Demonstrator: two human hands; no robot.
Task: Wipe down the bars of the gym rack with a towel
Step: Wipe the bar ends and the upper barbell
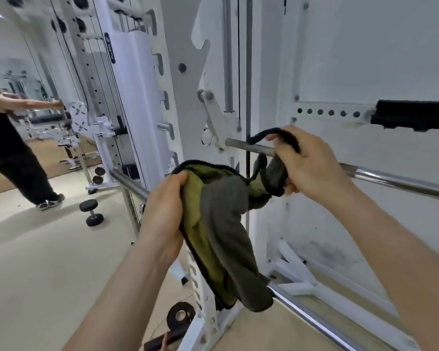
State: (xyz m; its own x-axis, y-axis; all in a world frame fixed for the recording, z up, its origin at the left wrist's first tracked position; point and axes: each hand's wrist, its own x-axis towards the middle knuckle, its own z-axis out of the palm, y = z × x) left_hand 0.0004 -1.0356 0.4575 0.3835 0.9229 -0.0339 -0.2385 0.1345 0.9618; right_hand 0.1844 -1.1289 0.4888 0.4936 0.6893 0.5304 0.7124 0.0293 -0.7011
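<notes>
**Desk:** What have the fingers got?

**Operator:** My right hand (pixel 312 163) is curled shut around one end of the towel (pixel 221 224), pinching it against the steel barbell (pixel 249 146) where it leaves the white rack upright (pixel 185 102). My left hand (pixel 162 211) is clenched on the bunched other end, just below and beside the bar. The olive-and-grey cloth sags between the two and hangs toward the lower chrome bar (pixel 314 317).

**Desk:** The risk?

**Operator:** As I judge it, the loose tail could snag on the safety catch hooks (pixel 212 138) or the black cable (pixel 247 158) right beside my grip. Only a narrow strip wraps the bar, so a hard stroke might slip it off. A dumbbell (pixel 91 211) lies on the floor (pixel 48 249) nearby; another person (pixel 8 148) stands well apart.
</notes>
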